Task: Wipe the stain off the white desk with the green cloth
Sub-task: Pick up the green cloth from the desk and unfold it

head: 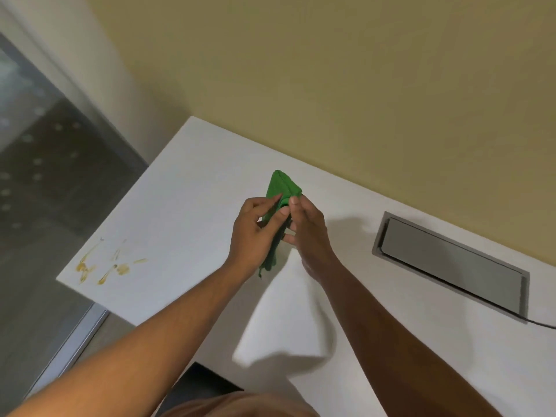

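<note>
Hidden / cut-off parts, head view

Mid part of the folded green cloth (284,183) is covered by the left hand (255,233) and right hand (310,233); only top corner and a lower strip are seen. Both forearms are cut by the bottom edge. White desk top (186,206) is cut off at right and bottom. Thin black cable (541,324) is lost at the right edge. Yellow-brown smeared stain (102,266): substance can't be told.

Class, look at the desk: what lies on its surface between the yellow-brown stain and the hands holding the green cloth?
Nothing: in the head view, only bare white desk lies between stain and cloth.
</note>
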